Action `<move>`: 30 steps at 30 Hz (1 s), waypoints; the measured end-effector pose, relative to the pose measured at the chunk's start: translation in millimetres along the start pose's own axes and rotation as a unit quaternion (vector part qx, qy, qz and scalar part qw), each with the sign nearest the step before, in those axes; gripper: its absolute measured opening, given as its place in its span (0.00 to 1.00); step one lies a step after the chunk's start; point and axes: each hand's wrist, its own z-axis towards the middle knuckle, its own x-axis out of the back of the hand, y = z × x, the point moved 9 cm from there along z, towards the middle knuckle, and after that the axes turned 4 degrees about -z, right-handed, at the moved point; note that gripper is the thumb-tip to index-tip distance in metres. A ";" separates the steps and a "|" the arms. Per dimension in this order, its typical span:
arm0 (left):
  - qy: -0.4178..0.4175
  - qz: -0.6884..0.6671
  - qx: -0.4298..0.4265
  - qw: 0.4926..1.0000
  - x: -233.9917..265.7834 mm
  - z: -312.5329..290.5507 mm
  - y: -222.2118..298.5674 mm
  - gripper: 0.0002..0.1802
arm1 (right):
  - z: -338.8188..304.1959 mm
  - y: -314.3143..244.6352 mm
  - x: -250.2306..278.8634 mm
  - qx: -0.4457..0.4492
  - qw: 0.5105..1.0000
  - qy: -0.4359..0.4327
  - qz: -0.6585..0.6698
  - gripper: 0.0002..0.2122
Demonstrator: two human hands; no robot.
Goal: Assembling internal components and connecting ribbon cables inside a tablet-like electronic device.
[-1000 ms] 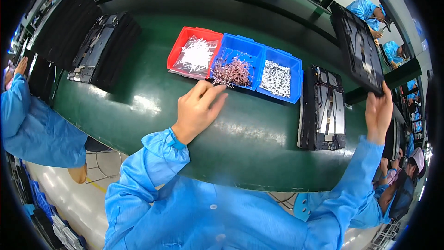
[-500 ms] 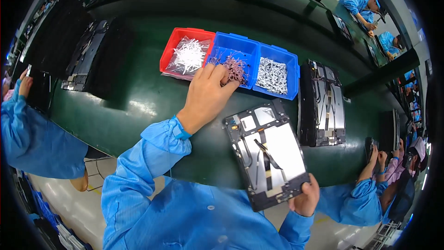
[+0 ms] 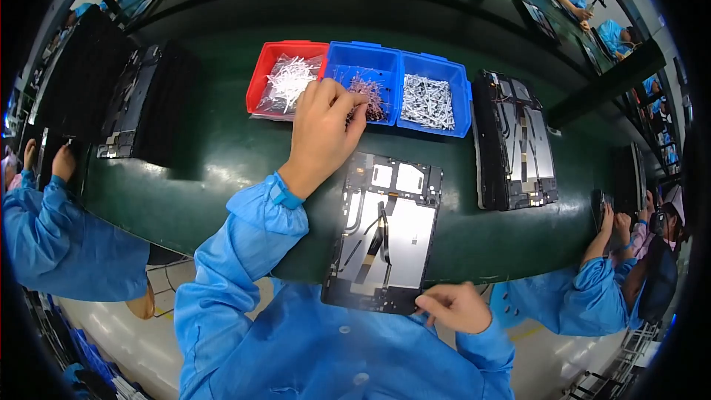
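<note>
My left hand [image 3: 324, 130] reaches to the middle blue bin [image 3: 363, 58], thumb and forefinger pinched at the near-left side of a heap of thin pinkish-red wired parts [image 3: 366, 90]. What sits between those fingertips is too small to make out. Below it, an opened tablet [image 3: 404, 241] lies with its inside up, showing silver plates, black cables and a dark frame. Its near end reaches past the table's edge toward me. My right hand [image 3: 458, 307] grips the tablet's near right corner between thumb and fingers.
A red bin [image 3: 261, 78] of white strips and a blue bin [image 3: 465, 107] of small silvery-white parts flank the middle one. Stacked opened tablets [image 3: 529, 144] stand right; another opened device [image 3: 135, 107] lies left. Co-workers in blue sit either side, near a dark post [image 3: 603, 89].
The tablet has shifted left and turned straighter, its far end nearer my left wrist. My right hand still has its corner. My left hand stays at the wired parts, fingers pinched.
</note>
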 end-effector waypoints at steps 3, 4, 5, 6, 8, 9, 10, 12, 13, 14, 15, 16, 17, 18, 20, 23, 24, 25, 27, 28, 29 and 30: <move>0.013 -0.008 -0.001 1.000 1.2 -1.5 0.1 0.06 | -7.5 -39.6 52.7 0.112 0.974 0.198 0.021 0.06; 0.013 -0.009 -0.004 1.000 1.2 -1.7 0.2 0.06 | -13.7 -57.4 73.6 0.164 0.939 0.300 -0.044 0.06; 0.025 -0.012 0.011 1.000 3.9 -2.3 -3.4 0.06 | -22.0 -76.6 91.6 0.212 0.887 0.396 -0.108 0.07; 0.036 -0.016 0.025 0.999 5.9 -2.9 -6.7 0.05 | -28.1 -95.8 106.9 0.235 0.837 0.460 -0.179 0.11; 0.043 -0.032 0.046 0.998 4.4 -4.1 -10.9 0.05 | -28.3 -126.8 131.2 0.245 0.735 0.548 -0.316 0.21; 0.051 -0.045 0.069 0.995 5.4 -4.0 -14.6 0.05 | -24.9 -139.9 140.9 0.232 0.687 0.573 -0.381 0.28; 0.049 -0.054 0.086 0.994 2.8 -4.9 -18.1 0.05 | -15.3 -140.7 156.8 0.188 0.677 0.579 -0.413 0.36; 0.050 -0.060 0.088 0.993 0.9 -5.7 -18.2 0.05 | 8.3 -131.0 193.9 0.104 0.668 0.578 -0.457 0.49; 0.054 -0.063 0.095 0.992 0.6 -5.7 -18.8 0.05 | 17.4 -126.4 212.0 0.062 0.668 0.573 -0.471 0.54; 0.058 -0.069 0.102 0.991 2.9 -7.3 -20.9 0.04 | 32.2 -117.1 229.2 -0.010 0.707 0.542 -0.454 0.59; 0.058 -0.073 0.100 0.991 4.3 -7.9 -20.4 0.04 | 45.6 -111.9 239.3 -0.040 0.751 0.510 -0.418 0.61; 0.057 -0.065 0.103 0.991 5.7 -8.7 -20.6 0.04 | 51.5 -108.2 242.0 -0.072 0.769 0.487 -0.408 0.61; 0.056 -0.056 0.106 0.991 6.5 -8.8 -21.7 0.04 | 56.3 -104.7 240.3 -0.104 0.785 0.464 -0.396 0.61; 0.060 -0.062 0.103 0.991 7.8 -9.4 -22.3 0.05 | 57.8 -106.9 238.8 -0.105 0.783 0.464 -0.400 0.61; 0.064 -0.074 0.110 0.989 7.6 -9.0 -24.7 0.05 | 54.7 -106.1 242.4 -0.117 0.771 0.503 -0.372 0.57; 0.071 -0.096 0.127 0.985 7.8 -9.9 -28.5 0.05 | 47.4 -107.2 249.9 -0.111 0.762 0.539 -0.343 0.54; 0.071 -0.112 0.133 0.982 6.9 -9.6 -29.7 0.05 | 42.1 -108.1 249.2 -0.115 0.752 0.553 -0.341 0.53; 0.072 -0.112 0.135 0.982 7.3 -9.4 -30.3 0.05 | 41.7 -110.3 248.1 -0.115 0.751 0.552 -0.343 0.53; 0.078 -0.097 0.120 0.985 10.4 -8.4 -27.5 0.06 | 45.4 -109.6 245.1 -0.139 0.759 0.525 -0.358 0.53; 0.078 -0.097 0.121 0.985 11.8 -8.8 -28.1 0.06 | 51.1 -102.1 245.3 -0.138 0.756 0.521 -0.372 0.54; 0.084 -0.105 0.109 0.985 14.4 -9.0 -26.8 0.06 | 51.0 -100.9 243.9 -0.138 0.756 0.520 -0.372 0.54; 0.091 -0.112 0.098 0.985 17.1 -9.1 -25.5 0.05 | 51.5 -101.1 242.6 -0.135 0.755 0.520 -0.376 0.55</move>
